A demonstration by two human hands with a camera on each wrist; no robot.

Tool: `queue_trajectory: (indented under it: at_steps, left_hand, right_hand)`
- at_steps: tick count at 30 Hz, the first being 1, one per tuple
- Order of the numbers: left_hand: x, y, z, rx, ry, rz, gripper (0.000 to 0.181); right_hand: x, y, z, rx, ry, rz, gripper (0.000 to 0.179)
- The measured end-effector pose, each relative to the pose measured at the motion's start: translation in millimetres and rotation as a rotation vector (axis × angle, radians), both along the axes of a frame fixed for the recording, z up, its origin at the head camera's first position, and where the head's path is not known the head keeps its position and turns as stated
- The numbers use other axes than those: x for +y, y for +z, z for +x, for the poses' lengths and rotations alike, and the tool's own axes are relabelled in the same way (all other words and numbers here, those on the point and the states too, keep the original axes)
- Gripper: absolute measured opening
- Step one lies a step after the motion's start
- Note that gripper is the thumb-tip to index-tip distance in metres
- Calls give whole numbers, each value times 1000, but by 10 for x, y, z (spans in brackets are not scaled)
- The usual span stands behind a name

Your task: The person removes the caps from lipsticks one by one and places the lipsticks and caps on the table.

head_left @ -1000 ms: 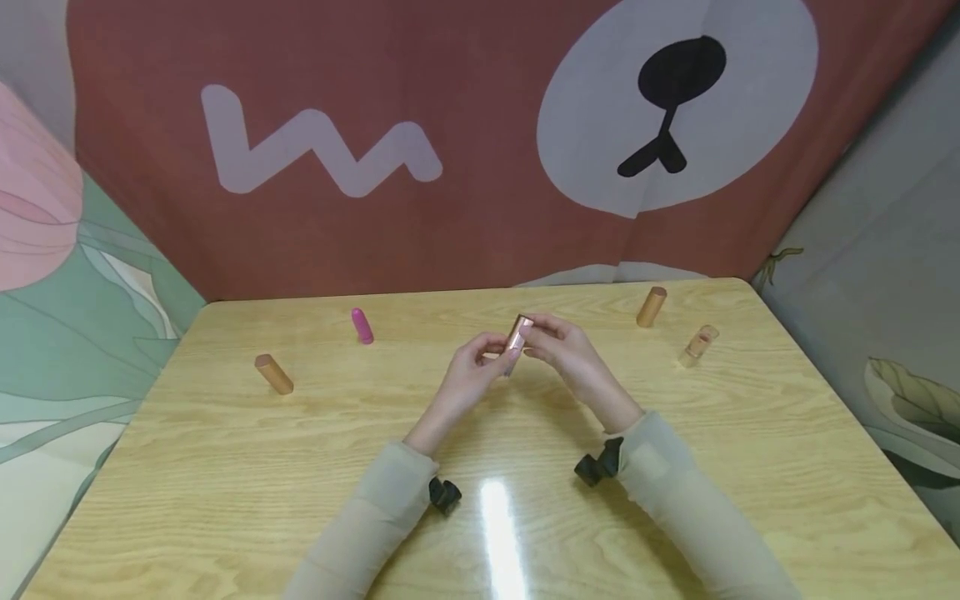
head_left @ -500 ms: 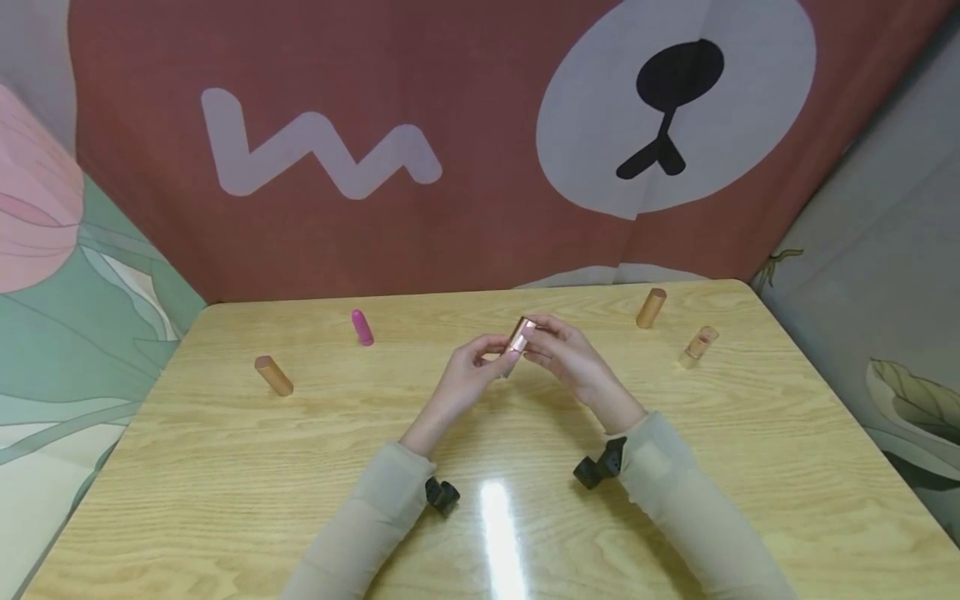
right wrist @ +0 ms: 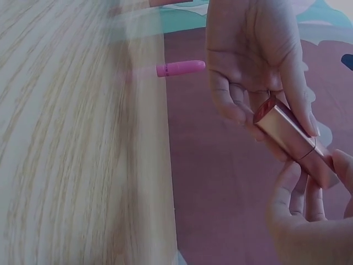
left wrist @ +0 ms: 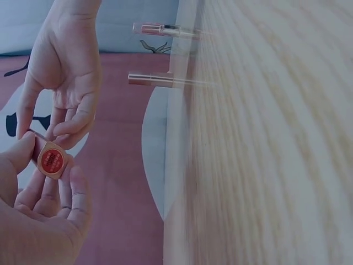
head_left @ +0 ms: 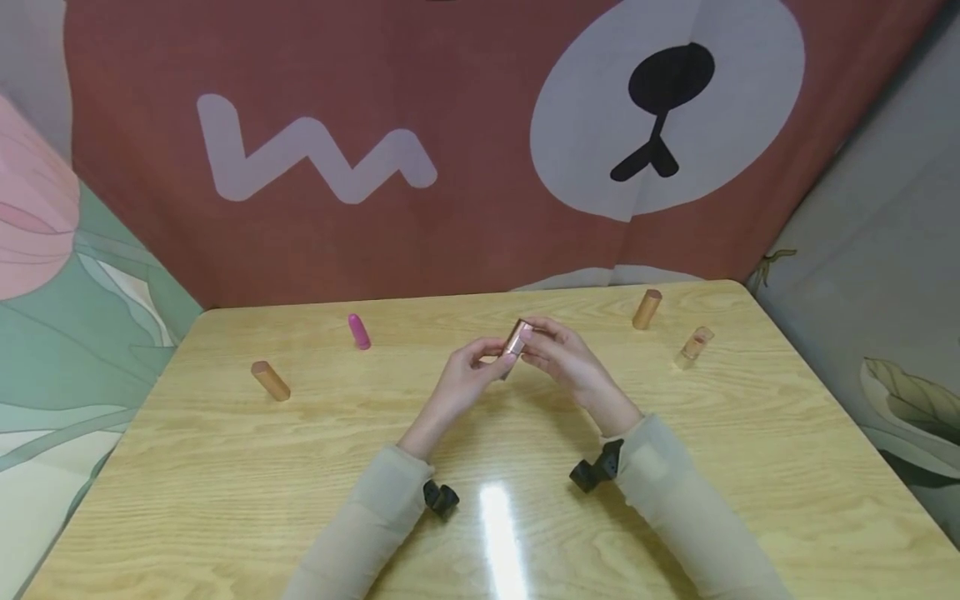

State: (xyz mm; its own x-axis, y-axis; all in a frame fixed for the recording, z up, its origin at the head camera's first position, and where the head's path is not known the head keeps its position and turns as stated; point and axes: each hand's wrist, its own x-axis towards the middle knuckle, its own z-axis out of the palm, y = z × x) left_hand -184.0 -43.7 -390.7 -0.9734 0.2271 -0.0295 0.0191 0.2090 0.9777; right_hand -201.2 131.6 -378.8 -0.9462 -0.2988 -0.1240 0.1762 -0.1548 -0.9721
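Note:
A rose-gold lipstick (head_left: 516, 338) is held slantwise between both hands over the middle of the table. My left hand (head_left: 467, 377) pinches its lower end between thumb and fingers. The other end is gripped by my right hand (head_left: 567, 360). In the left wrist view a round red label shows on the end of the lipstick (left wrist: 51, 161) at the left hand. A thin seam runs round the lipstick (right wrist: 290, 132) in the right wrist view, and its two parts sit together there. Fingers cover some of its sides.
On the wooden table (head_left: 225, 483), a bright pink lipstick-shaped tube (head_left: 359, 332) and a copper-gold tube (head_left: 270, 381) stand to the left. Another copper-gold tube (head_left: 647, 309) and a clear-capped lipstick (head_left: 693, 347) are at the back right. A brown cloth backdrop (head_left: 450, 242) hangs behind.
Both hands keep their hold on the lipstick with barely any movement. The head view has shifted slightly; the tubes on the table stay in place.

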Motion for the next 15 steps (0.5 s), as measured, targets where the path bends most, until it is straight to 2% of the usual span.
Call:
queue_trajectory:
  at_steps: [10,15]
  left_hand:
    - [-44,6,-3,11,-39,-4,37]
    - [-47,-7,1,22,-43,-1,34]
  right_hand:
    - [8,28,-19,-16,10,-39,18]
    - [10,43,-30,-27,-42,-59,12]
